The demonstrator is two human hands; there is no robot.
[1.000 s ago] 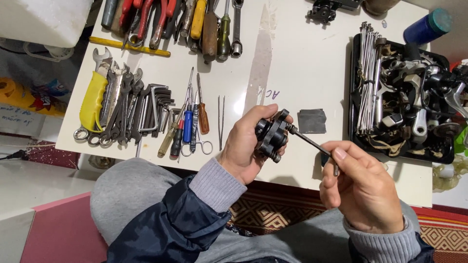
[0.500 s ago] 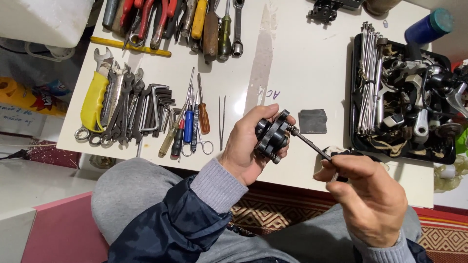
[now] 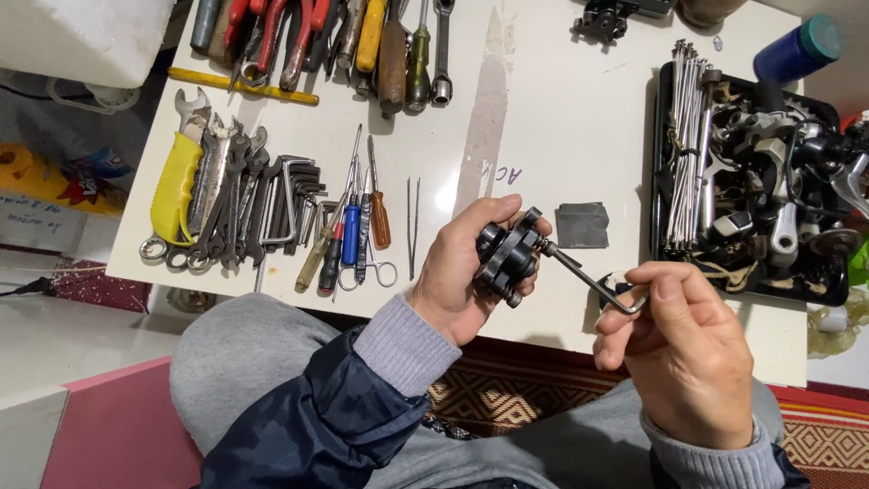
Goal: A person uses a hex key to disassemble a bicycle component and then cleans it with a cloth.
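Observation:
My left hand [image 3: 457, 272] grips a small black brake caliper [image 3: 507, 256] above the front edge of the white table [image 3: 543, 118]. A bent metal hex key [image 3: 588, 279] sticks out of the caliper's right side. My right hand [image 3: 679, 349] pinches the key's short bent end between thumb and fingers. A small dark grey square pad [image 3: 581, 225] lies on the table just behind the caliper.
Wrenches with a yellow-handled one [image 3: 176, 190], hex keys [image 3: 294, 195], screwdrivers [image 3: 358, 226] and tweezers [image 3: 413, 222] lie at the left. More tools [image 3: 362, 41] line the far edge. A black tray [image 3: 659, 136] of spokes and metal parts stands at the right, a blue bottle [image 3: 797, 47] behind it.
My right hand has shifted its hold on the hex key's bent end and turned it. The left hand has kept the caliper in nearly the same place.

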